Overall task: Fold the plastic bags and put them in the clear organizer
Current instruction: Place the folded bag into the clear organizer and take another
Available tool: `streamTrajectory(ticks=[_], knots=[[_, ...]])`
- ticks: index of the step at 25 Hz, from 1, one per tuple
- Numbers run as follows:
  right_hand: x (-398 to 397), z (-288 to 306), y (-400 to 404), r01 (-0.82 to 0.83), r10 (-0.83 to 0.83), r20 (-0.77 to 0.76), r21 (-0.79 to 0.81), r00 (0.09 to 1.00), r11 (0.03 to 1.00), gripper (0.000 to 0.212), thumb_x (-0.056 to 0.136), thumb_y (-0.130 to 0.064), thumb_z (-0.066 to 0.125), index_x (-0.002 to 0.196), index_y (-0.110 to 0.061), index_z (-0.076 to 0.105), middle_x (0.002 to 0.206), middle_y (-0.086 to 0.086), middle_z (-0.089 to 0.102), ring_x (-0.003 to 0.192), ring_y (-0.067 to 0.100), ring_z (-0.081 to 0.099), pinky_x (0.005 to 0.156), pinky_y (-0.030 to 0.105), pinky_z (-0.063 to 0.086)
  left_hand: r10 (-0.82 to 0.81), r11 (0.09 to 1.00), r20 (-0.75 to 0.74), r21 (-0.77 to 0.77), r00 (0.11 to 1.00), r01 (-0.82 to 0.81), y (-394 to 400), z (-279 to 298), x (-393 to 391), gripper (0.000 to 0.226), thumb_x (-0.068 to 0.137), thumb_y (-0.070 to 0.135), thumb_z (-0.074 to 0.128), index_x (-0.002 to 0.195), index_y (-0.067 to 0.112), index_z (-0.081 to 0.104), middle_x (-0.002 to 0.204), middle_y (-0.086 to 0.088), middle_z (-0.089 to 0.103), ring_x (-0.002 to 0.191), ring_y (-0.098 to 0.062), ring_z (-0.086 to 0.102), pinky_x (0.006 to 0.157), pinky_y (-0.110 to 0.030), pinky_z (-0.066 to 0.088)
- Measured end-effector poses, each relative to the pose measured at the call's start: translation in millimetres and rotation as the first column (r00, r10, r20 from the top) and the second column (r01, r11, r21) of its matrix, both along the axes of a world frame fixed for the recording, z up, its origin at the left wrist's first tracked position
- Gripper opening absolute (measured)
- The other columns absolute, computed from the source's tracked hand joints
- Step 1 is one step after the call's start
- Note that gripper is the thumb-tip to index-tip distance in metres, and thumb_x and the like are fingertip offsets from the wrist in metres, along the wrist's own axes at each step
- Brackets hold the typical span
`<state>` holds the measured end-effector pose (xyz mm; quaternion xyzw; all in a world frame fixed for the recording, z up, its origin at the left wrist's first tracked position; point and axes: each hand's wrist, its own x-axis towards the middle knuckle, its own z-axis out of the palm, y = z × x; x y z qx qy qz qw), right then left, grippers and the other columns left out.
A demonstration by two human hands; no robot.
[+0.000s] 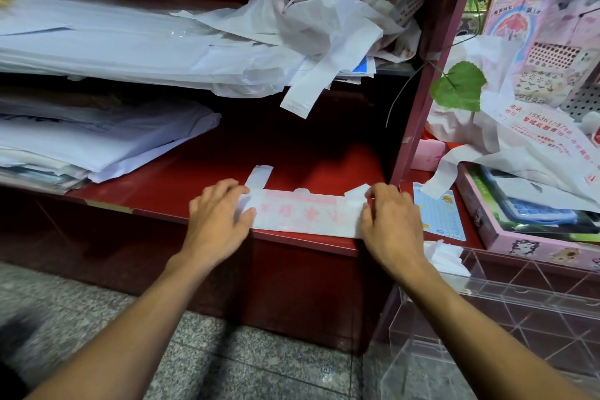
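Clear organizer (pixel 506 302) sits lower right, within reach. Left hand (pixel 216 217) lies flat, fingers spread, pinning one end of the folded plastic bag (pixel 305 216) on the red shelf (pixel 181 182); right hand (pixel 391 221) pinches the other end, likely tensioning the strip for creasing.

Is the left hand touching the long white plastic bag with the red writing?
Touching. The head view shows the left hand lying on the left end of the folded white plastic bag with red print, its thumb on the plastic, on the red shelf.

Thin matt plastic bag (pixel 305 216); perhaps crinkled
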<state>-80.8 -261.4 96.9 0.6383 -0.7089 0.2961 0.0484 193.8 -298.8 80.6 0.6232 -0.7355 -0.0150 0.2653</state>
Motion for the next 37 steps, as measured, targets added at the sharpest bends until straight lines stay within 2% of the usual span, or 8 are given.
streamTrajectory(ticks=[3,6,14,18,26,30,32,37], knots=[[14.1,-1.5,1.5,-0.244,0.288,-0.15,0.258,0.946,0.935,0.06,0.094,-0.051,0.024,0.142,-0.021,0.043,0.154,0.006,0.037,0.14,0.03,0.034,0.111,0.045,0.027,-0.3,0.937,0.094,0.218,0.949,0.275,4.2,1.8,-17.8,0.076,0.086,0.074,0.036,0.15,0.034,0.036,0.161,0.009,0.024,0.149,-0.009,0.013,0.122,-0.042,0.0],[12.0,-9.1,3.0,-0.257,0.401,-0.195,0.509,0.895,0.821,0.076,0.093,-0.067,0.038,0.154,-0.025,0.022,0.162,0.001,0.019,0.148,0.025,0.018,0.121,0.05,0.011,-0.363,0.912,0.2,0.275,0.91,0.304,4.4,-5.9,-20.7,0.081,0.087,0.063,0.059,0.154,0.036,0.023,0.162,0.012,0.016,0.149,-0.007,0.009,0.123,-0.038,-0.001],[-10.6,-5.3,11.3,-0.36,0.465,-0.266,0.36,0.844,0.86,0.056,0.08,-0.043,0.064,0.133,-0.032,0.053,0.125,-0.008,0.049,0.114,0.021,0.042,0.096,0.038,0.036,-0.36,0.932,-0.04,0.033,0.932,0.361,-0.8,-14.7,12.1,0.041,0.073,0.018,0.086,0.108,0.034,0.074,0.109,0.024,0.053,0.1,-0.008,0.044,0.09,-0.039,0.041],[-26.6,-3.9,18.0,-0.422,0.472,-0.059,0.362,0.88,0.831,0.054,0.07,-0.037,0.057,0.122,-0.027,0.063,0.132,-0.007,0.055,0.122,0.02,0.048,0.101,0.037,0.039,-0.308,0.942,-0.318,0.031,0.897,0.334,-0.3,-16.7,28.1,0.056,0.069,-0.012,0.077,0.093,0.038,0.072,0.113,0.021,0.063,0.112,-0.013,0.057,0.097,-0.023,0.043],[-44.4,-11.4,24.0,-0.471,0.499,-0.048,0.261,0.865,0.842,0.048,0.08,-0.015,0.075,0.127,-0.023,0.064,0.127,-0.004,0.063,0.118,0.019,0.056,0.1,0.026,0.042,-0.237,0.969,-0.269,0.002,0.933,0.247,1.5,-19.1,33.5,0.046,0.072,-0.014,0.072,0.09,0.028,0.077,0.098,0.013,0.063,0.097,-0.02,0.057,0.087,-0.004,0.029],[-37.5,1.3,26.4,-0.431,0.367,0.421,0.064,0.83,0.9,0.006,0.089,-0.015,0.071,0.088,-0.019,0.075,0.087,-0.012,0.068,0.077,-0.002,0.061,0.074,0.014,0.041,-0.113,0.953,-0.753,0.101,0.648,0.284,11.5,9.7,21.2,0.015,0.082,0.008,0.069,0.088,0.02,0.074,0.093,0.012,0.075,0.097,-0.006,0.065,0.09,-0.024,0.043],[-29.4,12.1,24.3,-0.364,0.243,0.67,0.044,0.702,0.931,0.022,0.092,-0.024,0.067,0.078,-0.008,0.07,0.076,-0.002,0.067,0.069,0.004,0.058,0.071,0.024,0.045,-0.076,0.964,-0.849,0.071,0.522,0.256,10.9,20.4,16.3,0.015,0.079,0.022,0.065,0.088,0.012,0.07,0.088,0.007,0.075,0.092,-0.012,0.066,0.088,-0.029,0.044],[-11.1,27.2,13.3,-0.125,0.017,0.915,0.037,0.403,0.991,0.025,0.084,-0.017,0.075,0.105,-0.014,0.062,0.089,0.001,0.071,0.077,0.013,0.066,0.073,0.03,0.054,0.026,0.983,-0.911,0.099,0.412,0.155,5.7,29.2,5.7,0.04,0.086,0.012,0.071,0.116,0.036,0.063,0.089,-0.003,0.076,0.087,-0.013,0.072,0.083,-0.025,0.05]])
